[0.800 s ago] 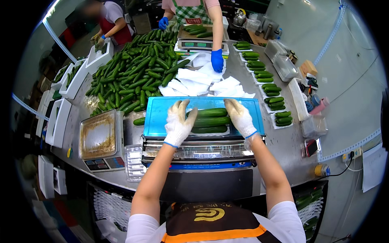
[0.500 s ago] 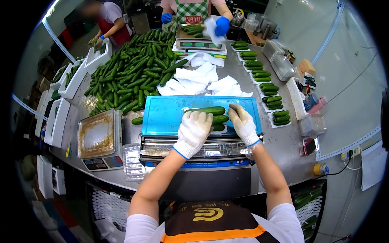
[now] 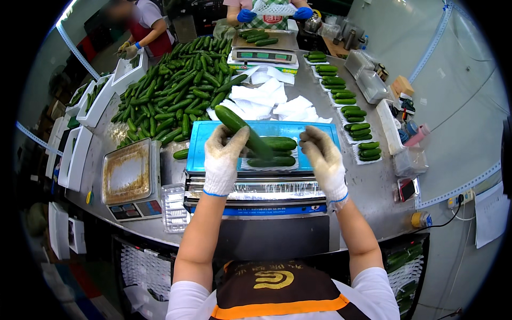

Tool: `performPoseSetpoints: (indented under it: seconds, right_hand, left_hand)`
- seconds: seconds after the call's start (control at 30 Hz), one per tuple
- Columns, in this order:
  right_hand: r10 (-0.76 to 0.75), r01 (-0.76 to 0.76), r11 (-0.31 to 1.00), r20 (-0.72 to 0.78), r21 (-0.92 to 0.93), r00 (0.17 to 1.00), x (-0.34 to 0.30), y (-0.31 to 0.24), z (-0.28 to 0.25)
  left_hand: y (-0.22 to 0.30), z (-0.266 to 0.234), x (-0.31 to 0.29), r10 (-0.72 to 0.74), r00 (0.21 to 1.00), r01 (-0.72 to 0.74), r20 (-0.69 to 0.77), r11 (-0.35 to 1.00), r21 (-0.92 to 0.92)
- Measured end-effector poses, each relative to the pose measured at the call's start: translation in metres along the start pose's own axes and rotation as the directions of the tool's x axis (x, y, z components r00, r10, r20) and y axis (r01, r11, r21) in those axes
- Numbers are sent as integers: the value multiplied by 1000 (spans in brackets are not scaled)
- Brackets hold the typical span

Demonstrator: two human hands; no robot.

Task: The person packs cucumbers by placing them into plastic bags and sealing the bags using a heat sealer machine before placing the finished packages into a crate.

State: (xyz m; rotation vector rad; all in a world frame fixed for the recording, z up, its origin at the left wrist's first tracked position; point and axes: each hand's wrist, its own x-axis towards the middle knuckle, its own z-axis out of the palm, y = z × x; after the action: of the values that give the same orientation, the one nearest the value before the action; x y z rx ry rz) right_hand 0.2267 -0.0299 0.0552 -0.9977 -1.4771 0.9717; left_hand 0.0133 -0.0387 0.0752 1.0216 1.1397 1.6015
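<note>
In white knit gloves, both my hands are over a blue board (image 3: 202, 130) on a film-wrapping machine (image 3: 256, 209). My left hand (image 3: 221, 160) grips a cucumber (image 3: 240, 128) between thumb and fingers, tilted and raised over the others. Below it, two cucumbers are partly visible, a farther cucumber (image 3: 280, 143) and a nearer cucumber (image 3: 271, 161), on a white netted tray (image 3: 292, 166). The held cucumber partly covers them. Just right of the tray, my right hand (image 3: 324, 162) holds nothing, its fingers apart and slightly bent. Clear film (image 3: 256, 190) lies along the machine's near side.
A large cucumber pile (image 3: 176, 96) lies left, white sheets (image 3: 258, 98) behind the board. A scale (image 3: 128, 176) stands left, another scale (image 3: 266, 56) at the back. Filled trays (image 3: 354, 128) line the right. Across the table, a person in blue gloves (image 3: 246, 16) holds a netted sheet (image 3: 273, 8).
My left hand has lifted a cucumber off the tray and moved left. My right hand has drawn slightly away, fingers spread. The person opposite now stretches the white sheet between both hands.
</note>
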Motion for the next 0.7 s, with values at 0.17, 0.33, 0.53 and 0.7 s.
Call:
performPoseSetpoints:
  seconds: [0.17,0.33,0.53,0.7]
  right_hand:
    - [-319,383,855,228,-349,920,-2,-21,30]
    - [-396,508,670,319,-542,861,10,-6,9]
    - [-536,760,417,540,-499,649,24,26,15]
    - [-454,615,494,421,-615,785,12,26,5]
  left_hand:
    - [-11,8,-14,-152,981,172,120,969,-176]
    - [-4,-19,6,-180,981,182,75,983,-22]
    - [-15,-29,15,47,998,-43,-52,996,83]
    - [-26,-34,9,-24,1000,21,2,921,389]
